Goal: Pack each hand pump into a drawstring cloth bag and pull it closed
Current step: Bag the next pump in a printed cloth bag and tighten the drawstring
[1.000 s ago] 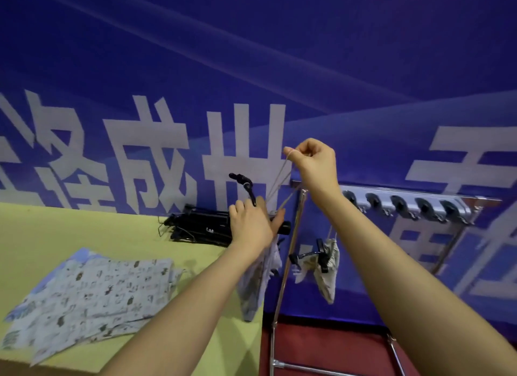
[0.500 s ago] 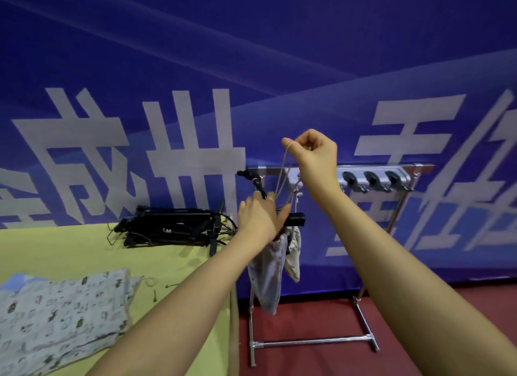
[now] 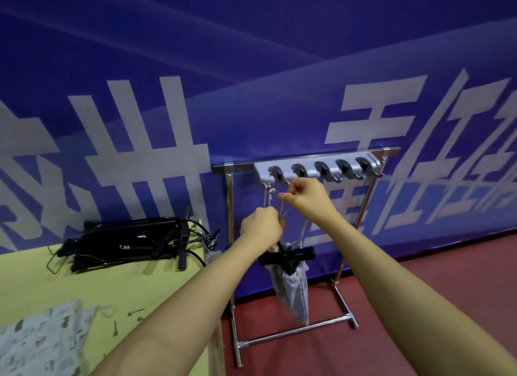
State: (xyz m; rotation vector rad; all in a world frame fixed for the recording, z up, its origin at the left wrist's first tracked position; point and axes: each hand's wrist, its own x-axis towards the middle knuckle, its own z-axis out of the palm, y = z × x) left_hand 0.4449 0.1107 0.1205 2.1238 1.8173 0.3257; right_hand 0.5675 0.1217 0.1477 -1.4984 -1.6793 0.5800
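Observation:
A grey patterned drawstring bag (image 3: 291,294) hangs in front of the metal rack, with a black hand pump's T-handle (image 3: 288,256) sticking out of its gathered mouth. My left hand (image 3: 261,226) is closed just above the bag's neck, gripping the pump's stem or the cord there. My right hand (image 3: 306,198) is higher and to the right, pinching a loop of the pale drawstring (image 3: 284,206) close under the rack's hook strip. A pile of black hand pumps (image 3: 126,242) lies on the yellow table. Flat patterned bags (image 3: 42,339) are stacked at the lower left.
A chrome rack (image 3: 230,235) with a grey strip of hook clamps (image 3: 321,170) stands on the red floor beside the yellow table (image 3: 112,289). A second cord hangs from the strip's leftmost hook. A blue banner with white lettering fills the background. Small metal bits lie on the table.
The view has swung right and down, showing the whole rack. Both hands with the bagged pump have come in front of the rack, and my right hand has carried the drawstring up to the hook strip.

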